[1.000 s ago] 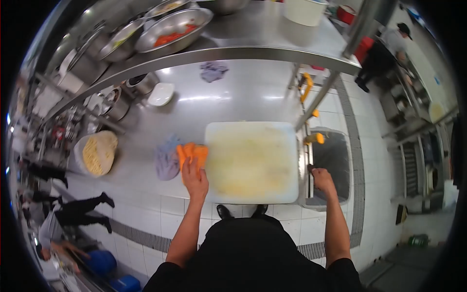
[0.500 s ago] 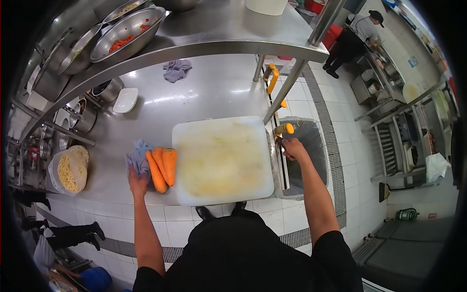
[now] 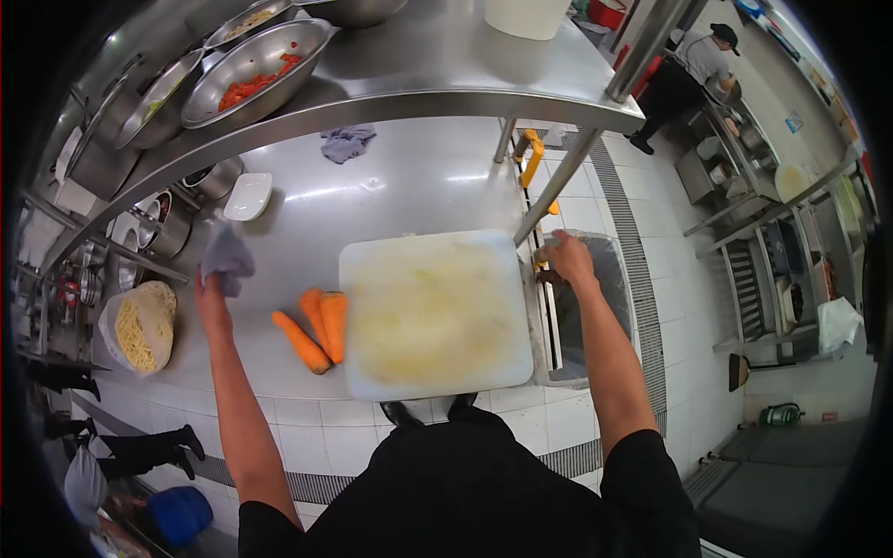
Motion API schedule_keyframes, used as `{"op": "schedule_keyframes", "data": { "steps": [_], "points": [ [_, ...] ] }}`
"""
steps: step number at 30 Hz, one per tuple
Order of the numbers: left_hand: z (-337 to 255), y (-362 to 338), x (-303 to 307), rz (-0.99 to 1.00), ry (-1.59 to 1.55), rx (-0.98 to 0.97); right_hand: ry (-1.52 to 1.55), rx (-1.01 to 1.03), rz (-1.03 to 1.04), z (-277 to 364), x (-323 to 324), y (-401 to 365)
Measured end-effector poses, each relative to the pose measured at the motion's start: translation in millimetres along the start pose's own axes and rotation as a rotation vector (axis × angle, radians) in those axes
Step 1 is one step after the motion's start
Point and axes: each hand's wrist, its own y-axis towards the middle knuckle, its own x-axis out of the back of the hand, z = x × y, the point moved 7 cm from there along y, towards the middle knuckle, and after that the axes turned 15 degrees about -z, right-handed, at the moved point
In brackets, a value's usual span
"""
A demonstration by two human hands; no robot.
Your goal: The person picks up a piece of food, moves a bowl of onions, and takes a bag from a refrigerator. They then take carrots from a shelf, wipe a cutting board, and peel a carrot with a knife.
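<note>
My left hand (image 3: pixel 212 286) is closed around a crumpled grey-purple cloth (image 3: pixel 229 257), lifted over the left part of the steel table. Three peeled carrots (image 3: pixel 300 341) lie between that arm and the white cutting board (image 3: pixel 435 316), whose surface is stained yellowish. At the table's right edge my right hand (image 3: pixel 569 258) has its fingers curled round a yellow handle, apparently a knife's, in a narrow rack (image 3: pixel 554 330). The hand mostly covers this handle, and no blade shows. Another yellow handle (image 3: pixel 532 158) stands farther back along the edge.
Below the rack sits a bag-lined bin (image 3: pixel 595 325). A bag of pale strips (image 3: pixel 139 330) lies at the left, near a white dish (image 3: pixel 248 196) and a second cloth (image 3: pixel 348 142). An overhead shelf (image 3: pixel 446 100) carries steel bowls. Another person (image 3: pixel 693 74) works at the far right.
My left hand has moved left and away with the cloth, off the carrots' side; the carrots have spread slightly. My right hand has shifted farther up onto the yellow handle.
</note>
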Motion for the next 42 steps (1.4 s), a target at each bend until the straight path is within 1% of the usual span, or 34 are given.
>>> {"op": "schedule_keyframes", "data": {
  "steps": [2,4,5,6,7,8,9,10,12,13,15,16,17,18,19,21,22,23,24,25,26,28,30,31,32,33,34,36,37,38,39,40,41,42],
  "points": [
    [-50,-29,-43,0.166,0.055,-0.054,0.012,0.006,0.014,-3,-22,20],
    [-55,-69,-100,0.4,0.272,0.002,-0.022,0.084,-0.057,3,-23,35],
    [-75,-105,-131,0.546,0.466,-0.159,-0.017,0.102,-0.074,8,-18,42],
    [-50,-129,-163,0.758,0.392,-0.328,-0.017,0.103,-0.072,13,-10,48],
    [-35,-164,-190,0.934,0.612,-0.549,0.006,0.097,-0.074,19,1,53],
    [-31,-196,-208,0.951,0.679,-0.493,0.026,0.085,-0.075,21,14,56],
    [-24,-224,-224,0.889,0.77,-0.469,-0.002,0.146,-0.097,28,34,56],
    [-9,-251,-234,0.906,0.763,-0.476,-0.009,0.129,-0.102,28,55,52],
    [18,-279,-246,0.642,0.946,-0.659,0.08,0.065,-0.093,21,96,40],
    [36,-289,-256,0.658,0.933,-0.667,0.137,0.069,-0.135,6,114,31],
    [53,-298,-270,0.544,0.763,-0.714,0.258,-0.072,-0.135,-17,161,2],
    [54,-311,-277,0.565,0.756,-0.718,0.357,-0.154,-0.115,-27,185,-16],
    [47,-333,-288,0.619,0.637,-0.753,0.458,-0.235,-0.096,-41,203,-35],
    [38,-356,-299,0.67,0.514,-0.787,0.532,-0.269,-0.152,-62,217,-52],
    [30,-388,-310,0.788,0.47,-0.814,0.607,-0.299,-0.211,-84,230,-69],
    [1,-452,-324,0.988,0.35,-0.878,0.659,-0.398,-0.422,-126,249,-112],
    [-12,-474,-327,1.067,0.276,-0.912,0.657,-0.409,-0.433,-142,244,-134],
    [-16,-482,-338,1.074,0.27,-0.918,0.786,-0.428,-0.57,-162,239,-157],
    [-12,-492,-356,1.18,0.315,-0.942,0.913,-0.445,-0.704,-179,234,-183],
    [-8,-499,-373,1.283,0.361,-0.968,0.974,-0.487,-0.557,-187,217,-203],
    [-7,-499,-392,1.289,0.357,-0.98,1.033,-0.529,-0.414,-192,200,-223],
    [-2,-482,-426,1.059,0.508,-0.952,1.188,-0.827,-0.31,-199,157,-268],
    [-7,-470,-442,0.778,0.469,-0.997,1.239,-0.988,-0.423,-202,136,-299],
    [-13,-476,-440,0.734,0.43,-1.125,1.164,-0.958,-0.498,-203,133,-311],
    [-13,-488,-434,0.746,0.423,-1.13,1.089,-0.922,-0.566,-204,128,-318],
    [-10,-504,-422,0.921,0.554,-1.103,0.97,-0.78,-0.669,-205,127,-321],
    [-5,-520,-405,1.092,0.688,-1.071,0.975,-0.787,-0.681,-208,130,-321],
    [-5,-571,-347,1.205,0.702,-1.2,1.007,-0.966,-0.513,-209,122,-318],
    [-11,-593,-319,1.444,0.662,-1.059,1.129,-1.058,-0.443,-210,120,-316],
    [-17,-611,-299,1.672,0.608,-0.902,1.133,-1.06,-0.45,-212,119,-311],
    [-20,-616,-296,1.68,0.596,-0.913,1.063,-1.08,-0.318,-214,111,-307],
    [-20,-621,-296,1.778,0.526,-0.644,0.989,-1.093,-0.195,-218,102,-307],
    [-19,-626,-296,1.855,0.455,-0.366,1.013,-1.004,-0.225,-220,89,-305],
    [-21,-622,-298,1.854,0.447,-0.371,1.036,-0.912,-0.242,-212,75,-300]
  ]
}}
